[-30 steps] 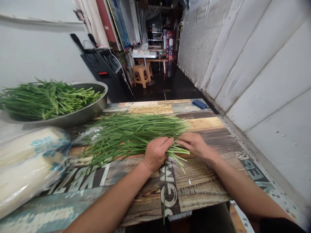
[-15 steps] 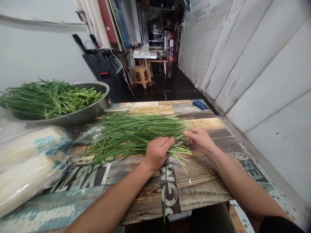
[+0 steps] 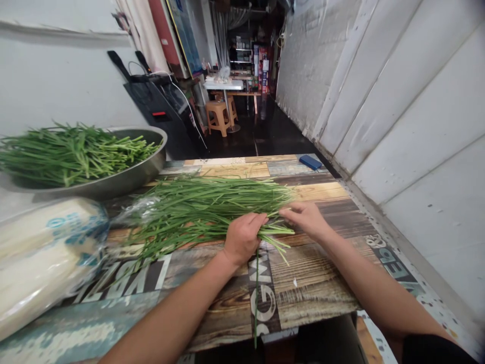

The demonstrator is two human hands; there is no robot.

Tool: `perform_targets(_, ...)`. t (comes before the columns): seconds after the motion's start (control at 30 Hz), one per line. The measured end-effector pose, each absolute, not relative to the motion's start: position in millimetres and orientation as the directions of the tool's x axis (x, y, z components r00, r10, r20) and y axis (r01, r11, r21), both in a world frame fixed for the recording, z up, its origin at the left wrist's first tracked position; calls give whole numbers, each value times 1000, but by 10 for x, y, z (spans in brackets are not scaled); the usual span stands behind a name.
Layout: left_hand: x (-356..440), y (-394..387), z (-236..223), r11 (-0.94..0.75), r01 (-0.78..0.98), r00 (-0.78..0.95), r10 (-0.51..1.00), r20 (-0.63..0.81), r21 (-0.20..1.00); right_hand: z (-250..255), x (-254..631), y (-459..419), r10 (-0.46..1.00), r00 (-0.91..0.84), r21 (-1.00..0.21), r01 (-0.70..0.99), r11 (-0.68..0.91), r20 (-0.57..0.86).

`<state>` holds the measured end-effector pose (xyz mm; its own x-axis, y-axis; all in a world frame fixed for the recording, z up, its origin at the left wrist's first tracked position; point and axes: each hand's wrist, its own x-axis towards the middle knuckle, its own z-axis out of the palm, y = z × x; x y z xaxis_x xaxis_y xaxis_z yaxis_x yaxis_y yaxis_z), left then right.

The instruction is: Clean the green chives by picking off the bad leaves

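Observation:
Long green garlic chives [image 3: 212, 196] lie in a loose pile across the table, their pale stem ends to the right. My left hand [image 3: 244, 236] is closed around a small bunch of chives [image 3: 278, 230], whose stems stick out past the thumb side. Beside those stems, my right hand [image 3: 305, 218] pinches a chive stem at the pile's right end with thumb and forefinger. One single chive [image 3: 256, 298] hangs from below my left hand over the near table edge.
A metal basin [image 3: 125, 181] heaped with more chives [image 3: 76, 154] stands at the left. In front of it lies a clear plastic bag of white food [image 3: 45, 253]. A small blue object [image 3: 310, 162] rests at the table's far right corner. A white wall [image 3: 417, 126] runs along the right.
My right hand has shifted slightly left, nearer the stems by my left hand. The left hand keeps its hold on the bunch. The whole view has moved a little.

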<state>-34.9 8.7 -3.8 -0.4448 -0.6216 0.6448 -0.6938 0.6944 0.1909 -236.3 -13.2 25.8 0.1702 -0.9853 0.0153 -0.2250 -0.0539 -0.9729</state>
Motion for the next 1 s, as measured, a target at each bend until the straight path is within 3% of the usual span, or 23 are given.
perform_targets(0.1,-323,66,-75,666,-711,-393,-643,657,226,294,-2445,-171,-996,64,-946,-316,-76,59)
perform_targets(0.17,-301,49,-94,646,-724,-344,-641,686,241,307,-2519,-197,-985,162,-867,-481,-130,57)
perform_targets(0.27,-284,35,-80,643,-735,-328,-613,719,214,273,-2564,-204,-929,365,-616,-746,-253,-60)
perform_targets(0.37,-299,41,-30,655,-729,-341,-600,724,200,224,-2540,-192,-896,441,-436,-817,-378,-48)
perform_targets(0.5,-348,56,-5,729,-642,-434,-601,671,237,265,-2506,-166,-816,551,-576,-616,-538,173)
perform_targets(0.63,-381,68,-36,712,-667,-506,-650,566,220,345,-2485,-134,-832,441,-725,-443,-527,336)
perform_targets(0.77,-373,67,-56,689,-693,-491,-666,562,211,345,-2458,-128,-910,281,-852,-346,-392,304)
perform_targets(0.9,-359,39,-113,696,-644,-455,-682,573,317,302,-2489,-180,-960,165,-925,-274,-263,224)
perform_targets(1.0,-360,14,-172,662,-652,-396,-714,578,371,277,-2586,-254,-975,-4,-928,-309,-209,221)
